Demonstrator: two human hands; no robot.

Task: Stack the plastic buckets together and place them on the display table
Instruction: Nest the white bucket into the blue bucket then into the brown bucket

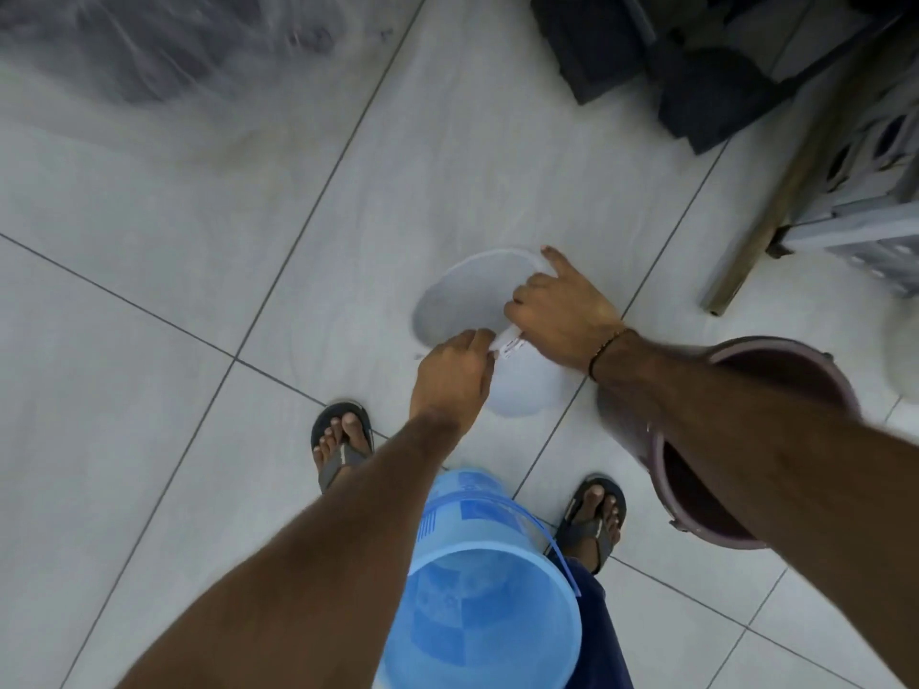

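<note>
A white plastic bucket (462,295) is tilted on its side over the tiled floor, mouth facing up-left. My right hand (562,315) grips its rim and side, index finger stretched along the rim. My left hand (455,375) pinches the bucket's wall near a small label. A translucent blue bucket (490,604) stands close to me between my feet, mouth upward. A maroon bucket (746,440) stands at the right, partly hidden under my right forearm.
Pale floor tiles (174,290) spread to the left. Dark objects (696,67) lie at the top right, beside a grey perforated crate (870,191) and a wooden pole (766,211). Clear plastic wrap (149,42) covers something top left. My sandalled feet (343,450) flank the blue bucket.
</note>
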